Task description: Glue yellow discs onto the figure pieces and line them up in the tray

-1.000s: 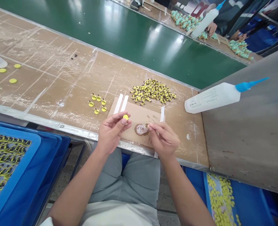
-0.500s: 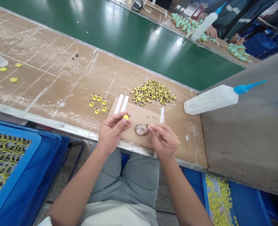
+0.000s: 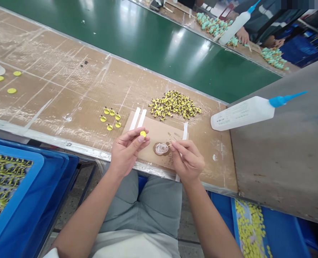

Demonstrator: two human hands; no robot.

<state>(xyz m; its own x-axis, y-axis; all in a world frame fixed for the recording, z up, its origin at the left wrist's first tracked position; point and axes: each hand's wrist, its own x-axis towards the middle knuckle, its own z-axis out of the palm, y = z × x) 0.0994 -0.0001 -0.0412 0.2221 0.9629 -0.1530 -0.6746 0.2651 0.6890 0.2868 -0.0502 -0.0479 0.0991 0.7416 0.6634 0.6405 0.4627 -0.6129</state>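
Note:
My left hand (image 3: 129,150) pinches a small round yellow disc (image 3: 143,133) between thumb and fingertips, raised above the cardboard sheet. Beside the white glue puddle (image 3: 161,148), my right hand (image 3: 188,159) is closed on a tiny yellow-and-dark figure piece (image 3: 169,145), largely hidden by the fingertips. The puddle lies on a brown cardboard sheet (image 3: 150,157) fixed with white tape strips. Behind it is a heap of small yellow-and-dark pieces (image 3: 175,105). Left of the sheet stand several yellow discs with dark-topped figures on them (image 3: 110,117).
A white bottle with a blue nozzle (image 3: 242,114) leans by the grey panel (image 3: 282,150) at right. Three loose discs (image 3: 12,91) lie far left. Blue trays (image 3: 37,168) flank the bench below. Across the green belt (image 3: 107,39), another person's hand (image 3: 243,36) is near mint-coloured pieces.
The piece in my right hand has turned, its dark end giving way to a yellow part beside the puddle. My left hand still holds the disc. The view has shifted slightly.

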